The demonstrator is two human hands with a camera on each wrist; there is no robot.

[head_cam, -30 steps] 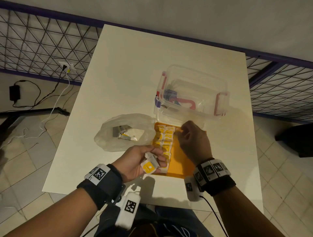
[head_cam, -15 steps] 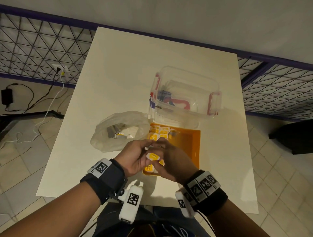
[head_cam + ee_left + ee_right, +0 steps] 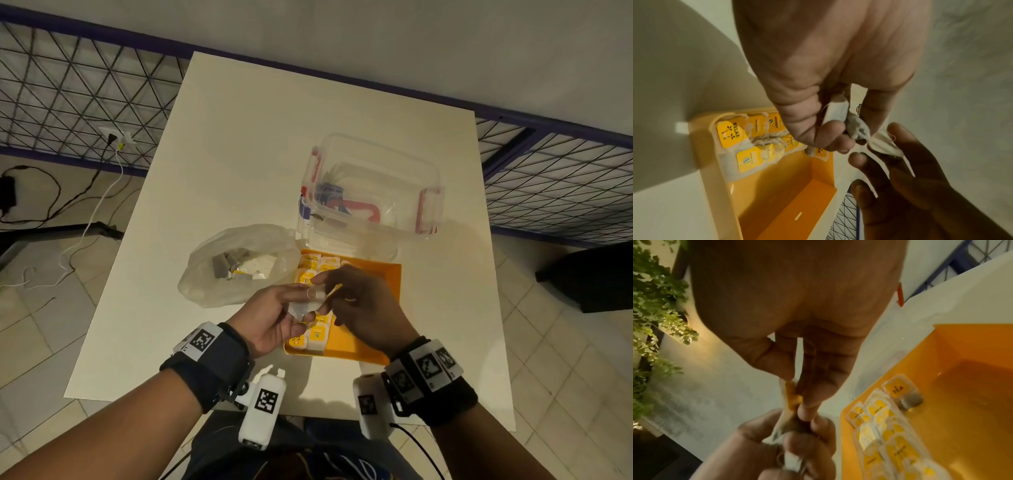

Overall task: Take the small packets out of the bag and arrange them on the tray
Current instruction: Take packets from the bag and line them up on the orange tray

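Observation:
Over the orange tray (image 3: 383,274), my left hand (image 3: 274,318) grips a small bunch of white tea packets (image 3: 301,308) between thumb and curled fingers. In the left wrist view the held packets (image 3: 851,126) show as crumpled white paper. My right hand (image 3: 356,305) pinches one packet with a yellow tag (image 3: 791,394) at the top of that bunch. Several yellow-tagged packets (image 3: 317,337) lie in rows along the tray's left side, also seen in the right wrist view as rows (image 3: 885,426). The clear plastic bag (image 3: 239,263) lies left of the tray with packets inside.
A clear plastic box (image 3: 373,192) with red latches stands right behind the tray. The white table (image 3: 239,137) ends near my body; wire fencing (image 3: 68,85) and floor cables lie beyond its left edge. The tray's right half (image 3: 789,203) is bare orange.
My right hand left the tray's far rows and came back to meet my left hand. Now it pinches a packet from the bunch that my left hand holds.

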